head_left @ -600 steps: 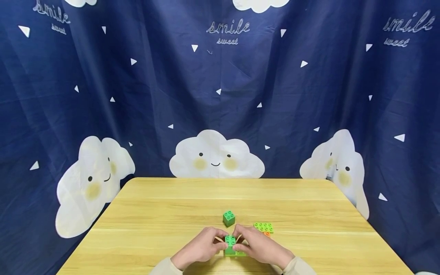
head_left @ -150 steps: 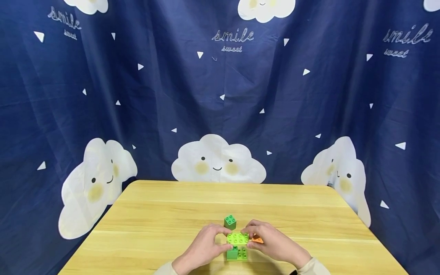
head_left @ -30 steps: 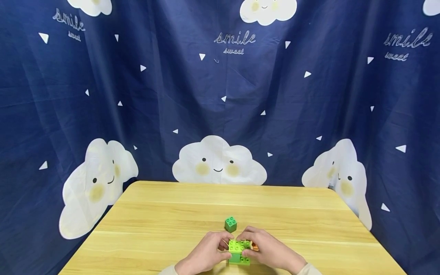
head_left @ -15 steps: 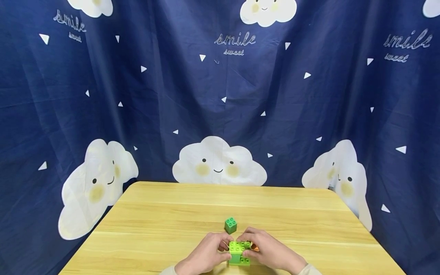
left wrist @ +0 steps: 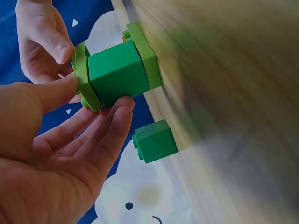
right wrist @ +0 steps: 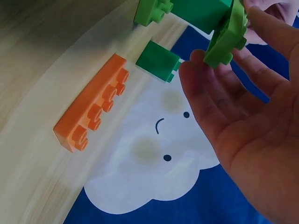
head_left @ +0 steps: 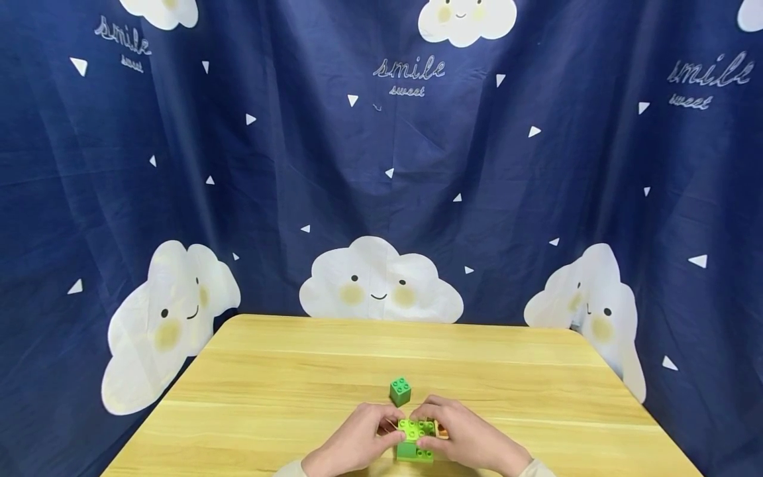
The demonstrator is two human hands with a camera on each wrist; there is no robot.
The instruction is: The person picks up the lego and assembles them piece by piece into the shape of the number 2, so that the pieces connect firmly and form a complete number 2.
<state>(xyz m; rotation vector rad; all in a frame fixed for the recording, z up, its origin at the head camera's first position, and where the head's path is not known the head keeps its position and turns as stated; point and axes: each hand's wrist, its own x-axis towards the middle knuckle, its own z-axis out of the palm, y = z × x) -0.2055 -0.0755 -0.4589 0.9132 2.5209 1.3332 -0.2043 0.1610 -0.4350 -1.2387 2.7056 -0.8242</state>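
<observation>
A dark green block (left wrist: 119, 72) stands on a light green lower plate (left wrist: 148, 58) at its left end. On the block lies a second light green plate (head_left: 411, 427), its right end overhanging in the right wrist view. My left hand (head_left: 356, 438) grips the left side of this upper plate, thumb on its studded face, fingers by the block. My right hand (head_left: 473, 438) holds the plate's right end between thumb and fingers. A loose dark green block (head_left: 400, 391) sits just beyond the hands. The orange brick (right wrist: 91, 102) is mostly hidden behind my right hand in the head view.
A wooden table (head_left: 286, 371) bears all the bricks, which are gathered near its front middle. Behind it hangs a dark blue curtain (head_left: 334, 165) printed with white clouds and triangles.
Twenty seconds ago both hands held the dark green block on the lower plate. Five seconds ago they held the second plate above; now it lies on the block. Hands barely moved this last second.
</observation>
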